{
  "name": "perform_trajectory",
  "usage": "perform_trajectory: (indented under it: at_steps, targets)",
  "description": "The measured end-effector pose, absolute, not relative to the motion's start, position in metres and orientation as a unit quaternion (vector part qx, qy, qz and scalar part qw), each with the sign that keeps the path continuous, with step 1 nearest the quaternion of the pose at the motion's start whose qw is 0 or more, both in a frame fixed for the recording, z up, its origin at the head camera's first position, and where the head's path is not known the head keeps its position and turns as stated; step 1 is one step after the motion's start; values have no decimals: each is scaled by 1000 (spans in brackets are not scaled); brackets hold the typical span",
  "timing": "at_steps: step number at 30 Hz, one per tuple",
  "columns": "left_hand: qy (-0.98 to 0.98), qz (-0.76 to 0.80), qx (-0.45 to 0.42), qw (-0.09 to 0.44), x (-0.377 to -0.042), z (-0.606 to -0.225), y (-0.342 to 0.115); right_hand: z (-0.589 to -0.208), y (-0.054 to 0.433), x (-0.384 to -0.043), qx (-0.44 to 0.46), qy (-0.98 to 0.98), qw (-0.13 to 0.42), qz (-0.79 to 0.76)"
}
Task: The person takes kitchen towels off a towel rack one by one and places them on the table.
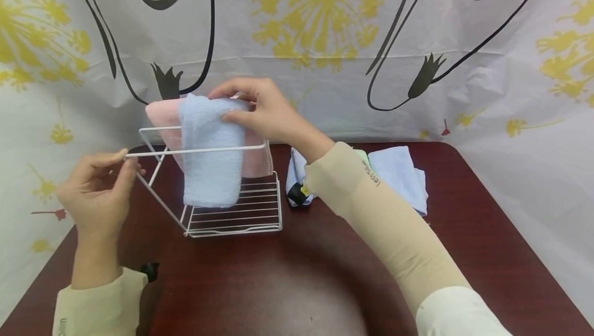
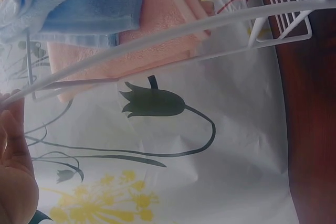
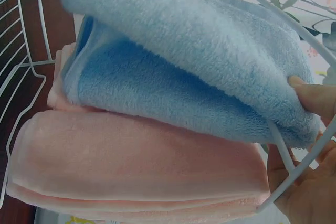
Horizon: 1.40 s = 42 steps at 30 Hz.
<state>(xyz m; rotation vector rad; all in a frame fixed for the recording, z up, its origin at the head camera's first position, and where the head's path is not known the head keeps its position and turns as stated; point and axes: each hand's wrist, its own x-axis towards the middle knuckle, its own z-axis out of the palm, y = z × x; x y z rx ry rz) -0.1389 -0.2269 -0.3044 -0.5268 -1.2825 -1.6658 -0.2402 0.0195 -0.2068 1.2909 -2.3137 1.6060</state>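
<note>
A white wire rack (image 1: pixel 265 230) stands on the dark table, its frame rising toward the left. My left hand (image 1: pixel 99 186) pinches the left end of the rack's front top bar between thumb and fingers. A light blue towel (image 1: pixel 211 176) hangs down over the upper bars, behind the front one. At its top, my right hand (image 1: pixel 262 106) grips the blue towel, thumb (image 3: pixel 310 95) on the near side in the right wrist view. Behind it a folded pink towel (image 1: pixel 257 158) hangs in the rack, partly covered by the blue one.
Folded light blue cloth (image 1: pixel 396 173) lies on the table at the right, beside a bit of green cloth (image 1: pixel 362 156). Another pale blue cloth (image 1: pixel 295 163) lies just right of the rack, partly behind the right sleeve. A flower-patterned sheet (image 1: pixel 320 99) hangs behind the table (image 1: pixel 325 279).
</note>
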Motion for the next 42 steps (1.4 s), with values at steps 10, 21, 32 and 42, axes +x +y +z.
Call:
perform_trajectory:
  at_steps: [10, 21, 32, 42]
  targets:
    - [-522, -677, -214, 472, -140, -304, -225, -209, 34, -239, 391, -738, 55, 547]
    - [-521, -677, -206, 477, -141, -303, -225, -209, 53, -239, 378, -708, 81, 590]
    - [-522, -673, -205, 482, -141, -303, -227, -216, 62, -241, 380, -689, 111, 606]
    - [-513, -681, -204, 481, -140, -304, -224, -218, 69, -239, 369, -647, 126, 655]
